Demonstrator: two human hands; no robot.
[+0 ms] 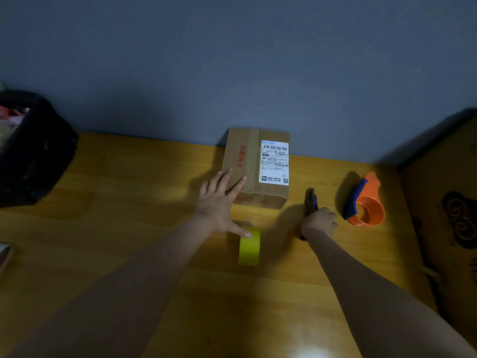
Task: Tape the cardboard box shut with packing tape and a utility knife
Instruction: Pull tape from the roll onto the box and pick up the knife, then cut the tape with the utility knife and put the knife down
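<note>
We see our left hand spread wide and flat, with the fingers far apart. The fingers lie on the top near corner of the cardboard box. The thumb reaches back and its tip touches the top of the yellow tape roll. This hand is not holding anything; it only rests on things.

Our right hand is closed in a fist around the dark utility knife. The knife sticks out of the top of the fist and points away from us, toward the wall. Its long side runs from near to far. We cannot see if the blade is out.

The box sits on the wooden table, pushed back against the wall. Its long side also runs from near to far. The top flaps are down, and a strip of clear tape runs along the middle of the top. A white label with bar codes is stuck on the right half of the top. Red writing runs along the left half.

The tape roll stands on its edge, just in front of the box. The knife is just right of the box, not touching it.

Farther right lies an orange and blue tape holder. A big brown box sits at the right edge. A black bin sits far left.
</note>
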